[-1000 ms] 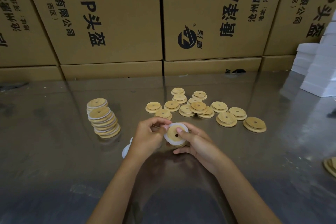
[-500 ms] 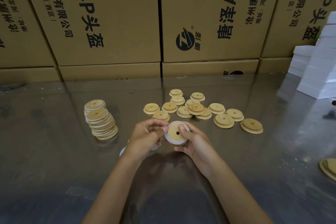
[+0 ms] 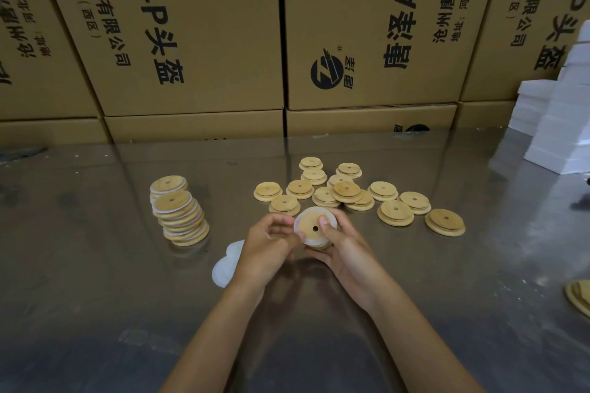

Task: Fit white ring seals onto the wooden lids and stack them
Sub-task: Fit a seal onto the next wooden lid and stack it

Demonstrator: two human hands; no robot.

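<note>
Both hands hold one round wooden lid (image 3: 312, 223) with a small centre hole and a white ring seal around its rim, just above the table. My right hand (image 3: 343, 247) cups it from the right with the thumb on its face. My left hand (image 3: 271, 244) pinches its left edge. Several bare wooden lids (image 3: 348, 191) lie scattered behind the hands. A leaning stack of sealed lids (image 3: 178, 214) stands at the left. Loose white ring seals (image 3: 227, 265) lie by my left wrist, partly hidden.
The shiny metal table (image 3: 95, 281) carries everything. Cardboard boxes (image 3: 198, 41) form a wall along its far edge. White boxes (image 3: 562, 124) are piled at the far right. More wooden lids (image 3: 579, 297) poke in at the right edge.
The hands and lid stay in the same place; the fingers have shifted slightly around the lid's rim.
</note>
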